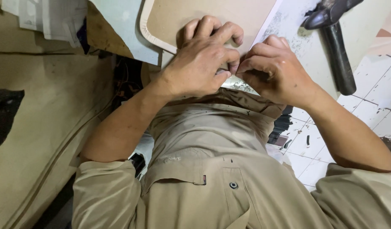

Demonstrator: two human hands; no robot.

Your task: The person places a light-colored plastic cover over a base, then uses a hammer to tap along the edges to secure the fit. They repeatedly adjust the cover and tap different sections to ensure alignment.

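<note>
Two hands pinched on something hidden: left hand (pixel 199 63), right hand (pixel 274 68) | tan board (pixel 212 17) | white tiled floor (pixel 373 97)

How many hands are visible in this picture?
2: the left hand on the brown board's edge, the right hand beside it, fingertips meeting. Whatever they pinch is hidden.

Only one label showing: tiny red-and-dark tag (pixel 204 180) stitched at the edge of the khaki shirt pocket (pixel 229 199), low in the middle. Rectangular, upright. No packages, signs or screens anywhere else.
</note>
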